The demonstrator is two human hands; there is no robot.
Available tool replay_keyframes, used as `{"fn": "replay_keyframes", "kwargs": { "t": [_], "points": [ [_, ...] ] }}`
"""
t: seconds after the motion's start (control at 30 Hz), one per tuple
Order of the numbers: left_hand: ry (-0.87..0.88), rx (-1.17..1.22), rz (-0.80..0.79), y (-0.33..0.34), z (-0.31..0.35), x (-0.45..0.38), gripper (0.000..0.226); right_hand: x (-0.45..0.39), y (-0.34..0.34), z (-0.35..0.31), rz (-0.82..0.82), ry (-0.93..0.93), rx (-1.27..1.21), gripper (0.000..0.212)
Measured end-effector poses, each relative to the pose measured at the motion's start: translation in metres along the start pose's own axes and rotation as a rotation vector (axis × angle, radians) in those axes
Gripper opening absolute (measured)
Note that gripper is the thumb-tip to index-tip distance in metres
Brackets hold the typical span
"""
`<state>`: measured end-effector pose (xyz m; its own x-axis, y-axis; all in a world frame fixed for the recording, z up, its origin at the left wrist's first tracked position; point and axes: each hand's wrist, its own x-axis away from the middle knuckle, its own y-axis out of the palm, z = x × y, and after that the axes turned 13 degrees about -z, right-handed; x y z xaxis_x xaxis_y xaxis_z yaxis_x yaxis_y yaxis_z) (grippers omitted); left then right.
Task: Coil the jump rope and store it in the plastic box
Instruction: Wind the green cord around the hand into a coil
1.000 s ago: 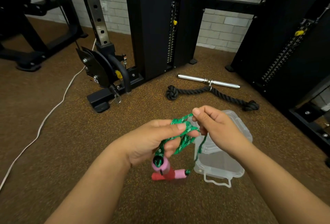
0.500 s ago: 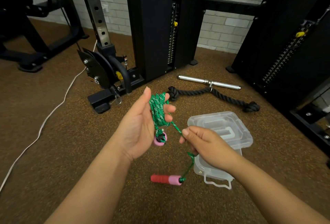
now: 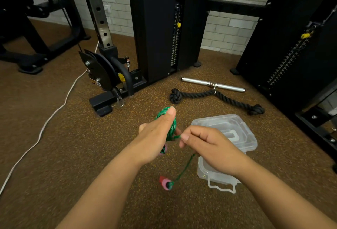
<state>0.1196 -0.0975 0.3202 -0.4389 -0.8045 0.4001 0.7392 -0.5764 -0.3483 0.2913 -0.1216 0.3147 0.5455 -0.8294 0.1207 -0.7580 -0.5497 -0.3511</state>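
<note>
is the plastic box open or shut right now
Open. The plastic box sits on the floor with its lid off, lying askew over the box's far side, so the near part is uncovered. No rope is visible inside.

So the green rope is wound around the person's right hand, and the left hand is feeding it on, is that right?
Not quite: the sides are swapped. The head view shows the green rope wound around the left hand, while the right hand pinches the strand and feeds it on.

Plastic box (image 3: pixel 217 175) right of jump rope (image 3: pixel 170 124), lid (image 3: pixel 242 128) seemingly atop.
</note>
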Motion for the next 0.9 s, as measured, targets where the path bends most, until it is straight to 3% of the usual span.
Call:
{"fn": "replay_keyframes", "kwargs": {
  "t": [0.17, 0.3, 0.5, 0.63, 0.9],
  "points": [
    [0.037, -0.004, -0.093, -0.005, -0.002, 0.001, 0.097, -0.002, -0.012, -0.001, 0.093, -0.022, -0.128, 0.022],
    [0.081, 0.021, -0.206, -0.008, 0.002, 0.003, 0.102, -0.005, -0.014, 0.005, 0.181, -0.014, -0.014, 0.023],
    [0.125, 0.192, -0.353, -0.007, 0.006, 0.002, 0.038, -0.009, -0.013, 0.004, 0.284, -0.032, 0.019, 0.026],
    [0.196, 0.338, -0.355, -0.009, 0.005, -0.001, 0.044, -0.008, -0.019, 0.012, 0.304, -0.013, -0.038, 0.032],
    [0.275, 0.612, -0.285, -0.01, 0.006, 0.0, 0.023, -0.01, -0.016, 0.016, 0.196, -0.043, -0.085, 0.026]
  ]
}}
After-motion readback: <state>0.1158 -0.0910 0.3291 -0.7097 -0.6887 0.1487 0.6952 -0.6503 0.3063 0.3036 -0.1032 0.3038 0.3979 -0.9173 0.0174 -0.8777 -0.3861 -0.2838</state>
